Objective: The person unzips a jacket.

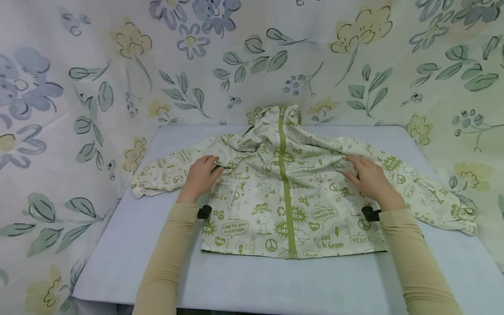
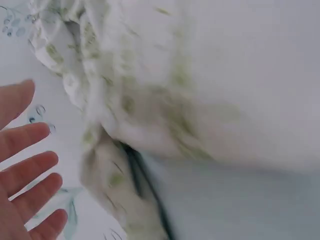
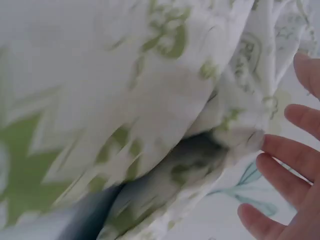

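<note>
A cream zip-up jacket (image 1: 260, 197) with green print lies front up, its sleeves spread to both sides. Its green zipper (image 1: 284, 166) runs closed down the middle. My left hand (image 1: 202, 177) is at the jacket's left side, near the underarm; the left wrist view shows this hand (image 2: 25, 175) with fingers apart and nothing between them. On the opposite side, my right hand (image 1: 368, 179) is over the other underarm. In the right wrist view, the right hand (image 3: 295, 170) has spread fingers, one tip at the fabric's edge. Creases cross the jacket's chest.
The jacket lies on a table with a pale cover (image 1: 236, 284), its front edge near me. Behind and beside the table hangs a floral curtain (image 1: 252, 65). The jacket's collar end (image 1: 277, 114) reaches the table's back edge. Black wrist cameras (image 1: 204, 212) sit below the hands.
</note>
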Demonstrator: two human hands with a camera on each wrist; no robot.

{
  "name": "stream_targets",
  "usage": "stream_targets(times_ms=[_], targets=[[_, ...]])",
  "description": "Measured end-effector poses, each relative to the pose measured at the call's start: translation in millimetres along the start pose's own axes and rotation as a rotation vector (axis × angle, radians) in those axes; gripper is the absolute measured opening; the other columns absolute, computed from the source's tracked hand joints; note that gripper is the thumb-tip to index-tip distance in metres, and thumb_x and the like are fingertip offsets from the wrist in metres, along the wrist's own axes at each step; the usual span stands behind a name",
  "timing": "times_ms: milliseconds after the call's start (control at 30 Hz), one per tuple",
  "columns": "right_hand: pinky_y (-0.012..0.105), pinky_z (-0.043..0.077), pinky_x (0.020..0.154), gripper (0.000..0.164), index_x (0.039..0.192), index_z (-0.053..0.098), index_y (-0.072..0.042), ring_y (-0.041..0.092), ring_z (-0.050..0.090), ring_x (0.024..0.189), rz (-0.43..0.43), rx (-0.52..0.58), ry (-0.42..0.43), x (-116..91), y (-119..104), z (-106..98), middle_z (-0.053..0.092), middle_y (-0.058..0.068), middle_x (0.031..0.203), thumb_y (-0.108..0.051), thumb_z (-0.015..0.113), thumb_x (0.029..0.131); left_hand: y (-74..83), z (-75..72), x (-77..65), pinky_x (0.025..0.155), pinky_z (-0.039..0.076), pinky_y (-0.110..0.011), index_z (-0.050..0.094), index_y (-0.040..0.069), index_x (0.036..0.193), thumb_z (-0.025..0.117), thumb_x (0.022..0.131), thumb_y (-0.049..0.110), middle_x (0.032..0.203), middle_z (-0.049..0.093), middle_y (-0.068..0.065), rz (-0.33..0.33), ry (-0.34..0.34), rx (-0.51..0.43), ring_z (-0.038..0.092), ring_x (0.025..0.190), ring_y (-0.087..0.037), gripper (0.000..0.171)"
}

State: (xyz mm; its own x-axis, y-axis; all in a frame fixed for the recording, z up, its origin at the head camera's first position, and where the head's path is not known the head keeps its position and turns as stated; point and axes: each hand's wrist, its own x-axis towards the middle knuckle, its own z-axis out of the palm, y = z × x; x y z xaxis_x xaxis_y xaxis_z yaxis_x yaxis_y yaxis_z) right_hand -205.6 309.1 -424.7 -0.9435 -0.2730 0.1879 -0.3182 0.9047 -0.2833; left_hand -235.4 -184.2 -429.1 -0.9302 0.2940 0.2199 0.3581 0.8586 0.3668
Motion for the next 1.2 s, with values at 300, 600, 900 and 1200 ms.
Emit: stream_targets(times_ms=[300,600,900,1200], targets=[[0.063,0.024,0.096,0.050,0.134,0.043,0.000,0.045,0.034,0.121,-0.044,0.007,-0.007,22,-23,5,0.042,0.026,0.131,-0.027,0.056,0.094,45.2,8.0,60.9,0.098,0.035,-0.043,0.050,0.005,0.130,0.047,0.098,0.030,0.129,0.048,-0.013,-0.011,0.021,-0.178,0.041,0.121,-0.029,0.040],[0.064,0.025,0.094,0.048,0.135,0.044,-0.004,0.042,0.035,0.122,-0.064,0.007,-0.034,42,-46,7,0.044,0.022,0.131,-0.029,0.054,0.095,86.1,20.3,120.8,0.100,0.032,-0.038,0.043,0.002,0.135,0.045,0.099,0.020,0.135,0.039,-0.015,-0.037,-0.001,-0.274,0.033,0.127,-0.029,0.040],[0.061,0.026,0.097,0.047,0.135,0.044,-0.003,0.042,0.035,0.123,-0.094,0.031,-0.076,59,-66,14,0.043,0.021,0.134,-0.027,0.055,0.095,94.9,29.1,144.9,0.106,0.026,-0.037,0.028,-0.003,0.142,0.037,0.101,0.013,0.144,0.029,-0.019,-0.111,-0.070,-0.268,0.026,0.133,-0.031,0.044],[0.065,0.022,0.097,0.043,0.131,0.049,-0.004,0.039,0.036,0.123,-0.089,0.044,-0.081,68,-74,13,0.046,0.018,0.132,-0.029,0.054,0.095,97.9,37.5,144.8,0.056,0.044,-0.039,0.007,0.011,0.149,0.022,0.102,0.037,0.076,0.060,-0.015,-0.092,-0.065,-0.331,0.049,0.051,-0.023,0.056]])
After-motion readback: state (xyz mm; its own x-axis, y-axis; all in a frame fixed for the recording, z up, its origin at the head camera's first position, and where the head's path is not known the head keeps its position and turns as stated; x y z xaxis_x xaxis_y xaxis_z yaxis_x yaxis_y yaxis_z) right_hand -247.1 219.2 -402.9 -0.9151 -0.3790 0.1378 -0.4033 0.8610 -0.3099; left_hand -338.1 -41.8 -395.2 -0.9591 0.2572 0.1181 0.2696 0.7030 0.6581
